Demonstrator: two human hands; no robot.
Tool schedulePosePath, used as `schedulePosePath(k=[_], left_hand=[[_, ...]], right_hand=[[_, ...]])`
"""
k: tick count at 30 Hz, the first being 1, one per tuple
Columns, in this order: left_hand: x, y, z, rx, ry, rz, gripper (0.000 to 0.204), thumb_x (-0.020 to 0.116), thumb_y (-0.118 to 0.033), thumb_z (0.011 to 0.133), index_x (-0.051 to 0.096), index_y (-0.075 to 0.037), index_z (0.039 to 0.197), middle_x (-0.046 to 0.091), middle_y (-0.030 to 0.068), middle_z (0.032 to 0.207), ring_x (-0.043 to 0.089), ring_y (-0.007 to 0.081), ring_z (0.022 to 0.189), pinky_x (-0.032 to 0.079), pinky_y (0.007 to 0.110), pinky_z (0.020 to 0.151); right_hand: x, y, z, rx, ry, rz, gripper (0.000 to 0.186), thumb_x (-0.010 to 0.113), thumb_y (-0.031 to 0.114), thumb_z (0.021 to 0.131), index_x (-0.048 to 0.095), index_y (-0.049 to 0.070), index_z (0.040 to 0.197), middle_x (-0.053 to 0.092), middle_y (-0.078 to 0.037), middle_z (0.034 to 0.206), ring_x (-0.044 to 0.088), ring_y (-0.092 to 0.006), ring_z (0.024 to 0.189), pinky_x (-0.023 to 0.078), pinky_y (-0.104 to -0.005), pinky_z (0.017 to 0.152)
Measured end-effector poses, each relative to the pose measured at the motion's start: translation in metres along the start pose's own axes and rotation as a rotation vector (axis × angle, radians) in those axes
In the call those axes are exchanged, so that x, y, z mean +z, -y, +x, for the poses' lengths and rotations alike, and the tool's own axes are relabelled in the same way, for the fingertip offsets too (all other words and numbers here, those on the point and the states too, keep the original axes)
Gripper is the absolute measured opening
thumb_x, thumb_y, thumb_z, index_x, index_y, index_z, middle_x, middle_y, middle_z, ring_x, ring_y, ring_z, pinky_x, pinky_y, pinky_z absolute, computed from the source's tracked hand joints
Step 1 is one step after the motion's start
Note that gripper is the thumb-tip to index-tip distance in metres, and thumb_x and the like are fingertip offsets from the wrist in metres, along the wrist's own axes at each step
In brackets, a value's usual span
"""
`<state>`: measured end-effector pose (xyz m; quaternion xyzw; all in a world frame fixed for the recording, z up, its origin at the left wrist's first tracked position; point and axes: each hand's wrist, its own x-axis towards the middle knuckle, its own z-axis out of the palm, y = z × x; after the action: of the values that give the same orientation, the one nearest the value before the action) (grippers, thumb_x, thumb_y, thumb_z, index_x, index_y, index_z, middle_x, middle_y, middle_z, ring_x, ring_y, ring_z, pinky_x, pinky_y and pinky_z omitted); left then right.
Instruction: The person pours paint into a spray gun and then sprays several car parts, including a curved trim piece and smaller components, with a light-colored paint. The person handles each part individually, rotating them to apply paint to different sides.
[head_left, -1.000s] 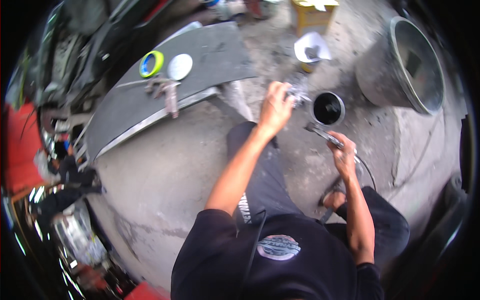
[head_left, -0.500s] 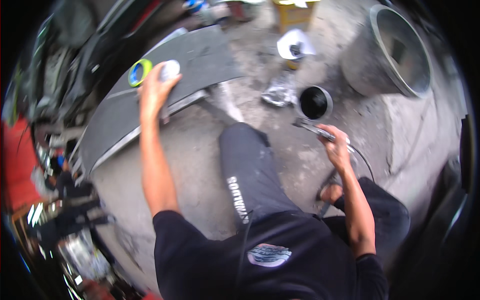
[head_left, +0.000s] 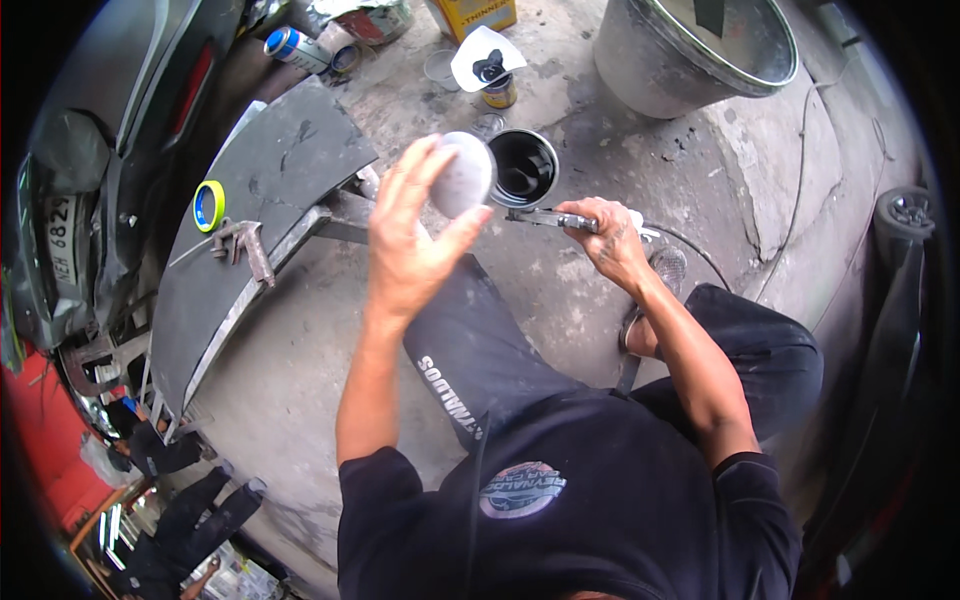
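Observation:
A round white lid [head_left: 462, 172] is gripped in my left hand [head_left: 405, 230], held up beside an open can of black liquid [head_left: 522, 165] on the floor. My right hand [head_left: 612, 240] is closed around a metal tool [head_left: 548, 218] with a black hose [head_left: 690, 243]; the tool's tip is just below the can. To the left, a dark grey curved panel [head_left: 285, 130] rests on a metal stand and carries a yellow-and-blue tape roll [head_left: 208, 206] and a greyish metal tool [head_left: 250, 250].
A large grey bucket [head_left: 650, 60], a yellow tin [head_left: 470, 15], a small can with white paper [head_left: 500, 92] and a spray can [head_left: 295, 50] stand beyond. A car [head_left: 120, 120] is at left, another person [head_left: 195, 530] at lower left, and a cable [head_left: 805, 170] at right.
My left hand went left to the panel, picked up the white lid and came back beside the can with it. My right hand still holds the hosed tool.

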<state>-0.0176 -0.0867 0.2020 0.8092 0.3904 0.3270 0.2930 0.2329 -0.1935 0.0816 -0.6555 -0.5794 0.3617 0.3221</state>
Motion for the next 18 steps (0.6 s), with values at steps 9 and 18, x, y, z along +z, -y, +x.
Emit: schedulePosePath(k=[9,18], left_hand=[[0.041,-0.006,0.010,0.146,0.043,0.192,0.067,0.089,-0.023,0.074,0.062,-0.006,0.134,0.056,0.0219,0.144,0.053,0.0394,0.132,0.038,0.049,0.109],[0.050,-0.017,0.014,0.060,0.001,0.255,0.063,0.090,-0.019,0.075,0.066,-0.007,0.132,0.057,0.0190,0.146,0.055,0.0362,0.133,0.044,0.047,0.110]], right_hand=[[0.000,0.003,-0.002,-0.019,-0.024,-0.003,0.035,0.068,-0.001,0.078,0.076,0.005,0.112,0.073,-0.016,0.095,0.066,-0.0342,0.091,0.049,-0.0437,0.087],[0.007,-0.006,0.009,-0.078,-0.021,-0.020,0.039,0.061,-0.001,0.077,0.075,0.006,0.113,0.072,-0.012,0.093,0.064,-0.0313,0.091,0.043,-0.0422,0.089]])
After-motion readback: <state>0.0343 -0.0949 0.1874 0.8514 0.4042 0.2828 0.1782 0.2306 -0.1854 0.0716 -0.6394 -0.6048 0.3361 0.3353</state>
